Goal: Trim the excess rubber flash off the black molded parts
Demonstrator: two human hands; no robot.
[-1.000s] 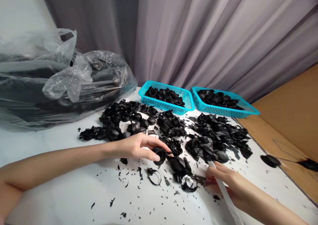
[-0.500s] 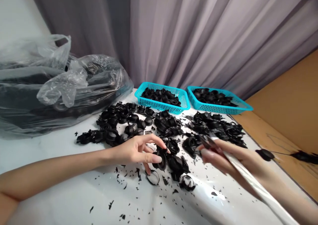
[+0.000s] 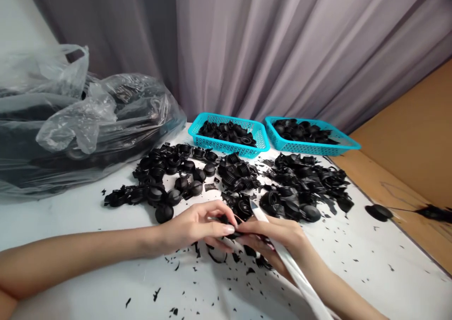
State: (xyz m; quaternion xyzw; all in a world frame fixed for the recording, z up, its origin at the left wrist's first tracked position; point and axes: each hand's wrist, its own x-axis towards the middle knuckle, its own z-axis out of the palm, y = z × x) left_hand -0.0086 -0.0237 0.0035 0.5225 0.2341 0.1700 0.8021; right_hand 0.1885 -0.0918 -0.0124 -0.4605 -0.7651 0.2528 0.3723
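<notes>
The ribbed parts (image 3: 243, 170) were black. Both perforated baskets (image 3: 226, 146) were turquoise. The tabletop (image 3: 88, 282) was white, the curtain (image 3: 275, 42) greyish mauve.

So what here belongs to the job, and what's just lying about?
In the job, seemingly:
black part, in left hand
white tool, in right hand
heaped black parts
two blue baskets of parts

Likely just lying about:
black scraps
round black piece, far right
plastic bag, untouched, role unclear

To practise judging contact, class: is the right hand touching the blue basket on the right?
Apart: the head view shows black parts lying between the right hand and the basket.
</notes>
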